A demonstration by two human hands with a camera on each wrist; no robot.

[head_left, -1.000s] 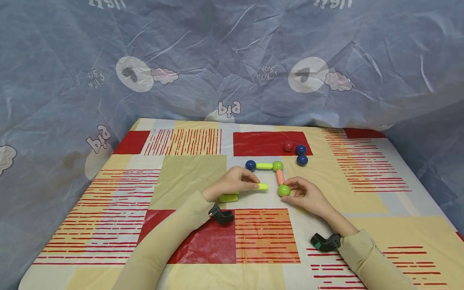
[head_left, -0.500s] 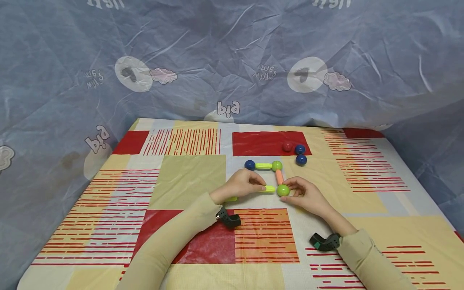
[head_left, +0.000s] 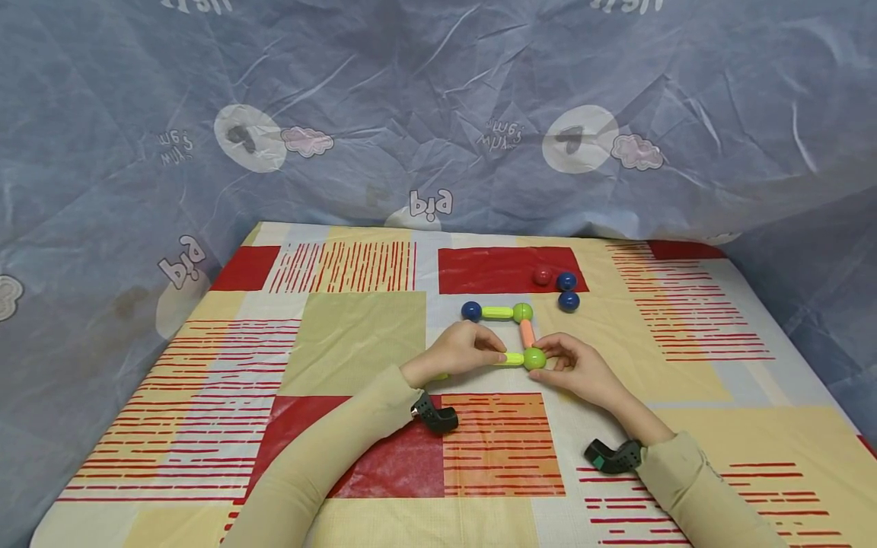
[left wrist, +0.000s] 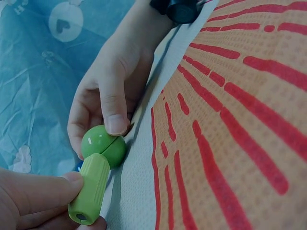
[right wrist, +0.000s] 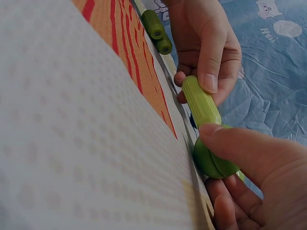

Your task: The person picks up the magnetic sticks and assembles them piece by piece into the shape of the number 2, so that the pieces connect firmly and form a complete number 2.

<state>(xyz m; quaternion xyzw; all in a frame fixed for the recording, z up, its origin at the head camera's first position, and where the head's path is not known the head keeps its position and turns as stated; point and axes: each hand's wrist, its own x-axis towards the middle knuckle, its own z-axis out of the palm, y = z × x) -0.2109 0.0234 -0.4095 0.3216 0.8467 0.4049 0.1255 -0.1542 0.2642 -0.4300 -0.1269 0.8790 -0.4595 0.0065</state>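
Observation:
My left hand (head_left: 460,352) pinches a yellow-green ribbed rod (left wrist: 91,184) between thumb and fingers. The rod's far end meets a green ball (head_left: 535,358), which my right hand (head_left: 582,373) holds with thumb and fingertips. From that ball an orange rod (head_left: 527,333) runs back to a second green ball (head_left: 523,311). Another yellow-green rod (head_left: 497,312) joins the second ball to a blue ball (head_left: 471,310) on the left, so the linked pieces form an angular chain on the table. My left fingers cover part of the held rod in the head view.
Beyond the chain, to the right, lie a red ball (head_left: 542,275) and two loose blue balls (head_left: 566,281). Two green rods (right wrist: 153,26) rest side by side near my left wrist, mostly hidden in the head view. A patterned cloth (head_left: 370,335) covers the table; a blue curtain (head_left: 384,137) hangs behind.
My left hand has moved right with the yellow-green rod, closing the gap until its end reaches the green ball. My right hand has stayed at the ball.

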